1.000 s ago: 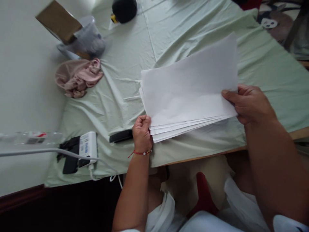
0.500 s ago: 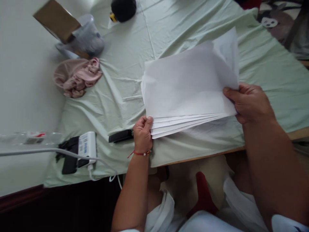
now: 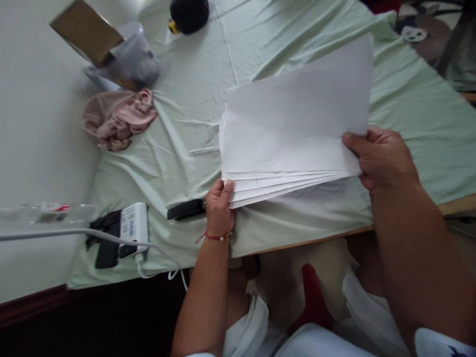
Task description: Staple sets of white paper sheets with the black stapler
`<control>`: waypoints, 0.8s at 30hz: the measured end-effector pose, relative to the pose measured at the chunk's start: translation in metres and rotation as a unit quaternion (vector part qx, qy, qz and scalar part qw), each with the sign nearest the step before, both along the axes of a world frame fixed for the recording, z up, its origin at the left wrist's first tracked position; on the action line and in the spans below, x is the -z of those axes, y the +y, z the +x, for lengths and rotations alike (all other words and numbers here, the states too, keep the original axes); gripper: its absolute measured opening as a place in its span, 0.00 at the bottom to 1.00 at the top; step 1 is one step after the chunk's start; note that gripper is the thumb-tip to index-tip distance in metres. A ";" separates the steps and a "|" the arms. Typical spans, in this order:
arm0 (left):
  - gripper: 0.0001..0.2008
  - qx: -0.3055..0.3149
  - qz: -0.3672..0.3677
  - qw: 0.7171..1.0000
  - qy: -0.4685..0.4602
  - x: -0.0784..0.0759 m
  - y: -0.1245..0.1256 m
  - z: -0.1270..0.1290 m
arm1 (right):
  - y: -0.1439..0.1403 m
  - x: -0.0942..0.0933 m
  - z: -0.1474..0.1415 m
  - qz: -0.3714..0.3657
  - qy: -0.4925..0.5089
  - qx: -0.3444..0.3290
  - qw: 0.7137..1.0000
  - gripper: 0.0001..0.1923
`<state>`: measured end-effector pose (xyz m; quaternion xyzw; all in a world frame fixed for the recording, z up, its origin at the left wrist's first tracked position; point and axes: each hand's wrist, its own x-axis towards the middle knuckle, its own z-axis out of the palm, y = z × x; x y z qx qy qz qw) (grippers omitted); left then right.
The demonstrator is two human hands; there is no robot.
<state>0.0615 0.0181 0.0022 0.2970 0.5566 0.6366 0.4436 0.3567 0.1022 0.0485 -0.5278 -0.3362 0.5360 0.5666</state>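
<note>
Several white paper sheets (image 3: 293, 119) are held fanned out above the cloth-covered table, their near edges stepped apart at the left. My left hand (image 3: 220, 207) pinches the near left corner of the sheets, thumb on top. At the right side, my right hand (image 3: 385, 153) grips the sheets with its thumb on the upper face and its fingers hidden beneath. The top sheet looks blank and lies fairly flat. Just left of my left hand, a black stapler-like object (image 3: 185, 209) rests on the cloth, its right end behind the hand.
A pale green cloth (image 3: 189, 163) covers the table. To the left are a pink cloth bundle (image 3: 121, 119), a white power strip (image 3: 134, 228) with a cable, a black phone-like object (image 3: 107, 250) and a plastic bottle (image 3: 48, 213). A cardboard piece (image 3: 87, 32) and black pouch (image 3: 189, 15) lie farther back.
The top sheet's far right corner, curled over before, now lies flat. The stack has shifted slightly away from me, with both hands still on it.
</note>
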 end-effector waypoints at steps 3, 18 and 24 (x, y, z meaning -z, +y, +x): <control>0.20 0.015 -0.005 1.000 0.017 0.002 -0.001 -0.002 | 0.000 0.000 -0.001 0.010 -0.008 0.002 1.000 0.06; 0.24 -0.011 -0.009 1.000 -0.018 0.003 0.002 -0.010 | -0.004 0.002 0.014 -0.061 0.019 -0.105 0.992 0.05; 0.21 0.007 0.065 0.997 0.043 -0.012 0.006 -0.019 | -0.006 0.001 0.022 -0.007 0.019 -0.141 0.990 0.13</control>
